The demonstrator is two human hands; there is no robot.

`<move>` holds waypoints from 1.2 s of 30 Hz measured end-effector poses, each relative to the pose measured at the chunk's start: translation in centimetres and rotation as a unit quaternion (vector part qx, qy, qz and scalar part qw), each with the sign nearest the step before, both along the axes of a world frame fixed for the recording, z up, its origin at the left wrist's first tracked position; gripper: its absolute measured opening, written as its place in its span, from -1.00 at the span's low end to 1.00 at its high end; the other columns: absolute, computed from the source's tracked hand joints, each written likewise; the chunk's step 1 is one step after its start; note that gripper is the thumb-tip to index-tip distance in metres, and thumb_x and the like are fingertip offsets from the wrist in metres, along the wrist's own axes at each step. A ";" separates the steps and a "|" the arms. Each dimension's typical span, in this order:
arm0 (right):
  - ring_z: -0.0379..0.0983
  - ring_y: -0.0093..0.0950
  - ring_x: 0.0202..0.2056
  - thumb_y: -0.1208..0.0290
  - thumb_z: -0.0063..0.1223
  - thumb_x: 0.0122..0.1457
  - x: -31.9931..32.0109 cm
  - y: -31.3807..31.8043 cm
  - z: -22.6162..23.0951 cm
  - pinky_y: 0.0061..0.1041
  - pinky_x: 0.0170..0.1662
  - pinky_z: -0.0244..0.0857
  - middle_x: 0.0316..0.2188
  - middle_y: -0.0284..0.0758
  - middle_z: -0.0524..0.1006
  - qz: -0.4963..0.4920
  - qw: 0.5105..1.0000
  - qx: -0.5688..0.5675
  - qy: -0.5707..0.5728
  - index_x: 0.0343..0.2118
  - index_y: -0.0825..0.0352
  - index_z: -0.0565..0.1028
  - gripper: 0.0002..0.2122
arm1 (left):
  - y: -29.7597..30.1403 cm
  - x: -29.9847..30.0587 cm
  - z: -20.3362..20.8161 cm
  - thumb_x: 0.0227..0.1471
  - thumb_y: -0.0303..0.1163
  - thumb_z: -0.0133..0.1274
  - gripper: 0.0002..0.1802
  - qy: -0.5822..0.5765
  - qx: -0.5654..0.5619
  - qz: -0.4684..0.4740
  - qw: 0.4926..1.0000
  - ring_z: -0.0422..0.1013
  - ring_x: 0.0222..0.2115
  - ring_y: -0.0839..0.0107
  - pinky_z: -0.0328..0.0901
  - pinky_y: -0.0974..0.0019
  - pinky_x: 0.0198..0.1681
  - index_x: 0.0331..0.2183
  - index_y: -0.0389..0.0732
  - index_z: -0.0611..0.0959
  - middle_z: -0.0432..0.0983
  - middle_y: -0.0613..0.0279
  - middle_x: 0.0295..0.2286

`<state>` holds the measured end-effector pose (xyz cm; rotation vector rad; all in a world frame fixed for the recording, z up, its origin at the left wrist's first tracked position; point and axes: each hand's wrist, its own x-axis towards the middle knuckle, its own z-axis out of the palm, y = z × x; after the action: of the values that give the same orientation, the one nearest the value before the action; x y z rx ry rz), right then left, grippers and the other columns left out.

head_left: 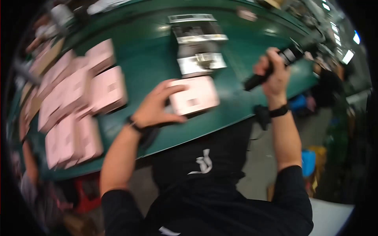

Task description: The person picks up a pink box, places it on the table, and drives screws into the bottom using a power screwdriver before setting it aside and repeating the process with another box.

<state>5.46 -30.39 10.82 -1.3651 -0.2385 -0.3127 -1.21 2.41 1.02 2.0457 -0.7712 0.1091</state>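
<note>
A pale pink box [195, 95] lies on the green table [145, 78] in front of me. My left hand [159, 104] holds it at the left side, fingers over the far edge and thumb along the near edge. To the right, above the table's front edge, my right hand [275, 72] is wrapped round a long black hand tool [289, 57]. Blur keeps me from telling its exact kind. The tool slants from lower left to upper right, apart from the box. Just beyond the box stands a shiny metal fixture [201, 39].
Several pink boxes [76, 92] are piled on the left of the table. Another person's arm [29, 157] shows at the far left edge. A small pink thing [247, 14] lies at the back. Below the table on the right is a blue object [309, 161].
</note>
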 end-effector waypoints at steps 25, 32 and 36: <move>0.22 -0.50 -0.71 0.23 -0.14 0.24 -3.0 6.0 4.0 -0.40 -0.55 0.20 -0.64 -0.36 0.32 0.229 0.973 0.023 -0.015 -0.23 0.28 0.31 -0.79 | -1.7 0.6 -1.0 -0.42 -0.15 0.49 -0.12 0.048 0.000 0.003 0.999 0.39 -0.01 0.04 0.33 0.14 0.06 0.06 0.05 0.55 0.35 0.07 0.06; 0.24 -0.50 -0.70 0.16 -0.01 0.18 -6.0 6.5 2.9 -0.40 -0.54 0.21 -0.64 -0.35 0.34 0.253 0.967 -0.020 -0.009 -0.22 0.24 0.27 -0.72 | -2.1 0.4 -1.8 -0.46 -0.14 0.50 -0.09 0.031 0.006 0.006 0.999 0.40 -0.03 0.04 0.35 0.14 0.03 0.06 0.07 0.55 0.34 0.08 0.06; 0.25 -0.50 -0.70 0.17 0.05 0.16 -6.3 6.5 2.2 -0.41 -0.54 0.23 -0.64 -0.36 0.34 0.246 0.969 -0.031 0.018 -0.24 0.23 0.26 -0.71 | -2.0 0.4 -1.8 -0.47 -0.13 0.50 -0.07 0.030 0.010 0.004 0.999 0.40 -0.03 0.04 0.36 0.14 0.02 0.07 0.08 0.54 0.34 0.07 0.06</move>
<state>-0.79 -23.90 13.01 -1.3235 -0.5485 0.1363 -0.85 0.36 -0.79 2.0607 -0.7291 0.0437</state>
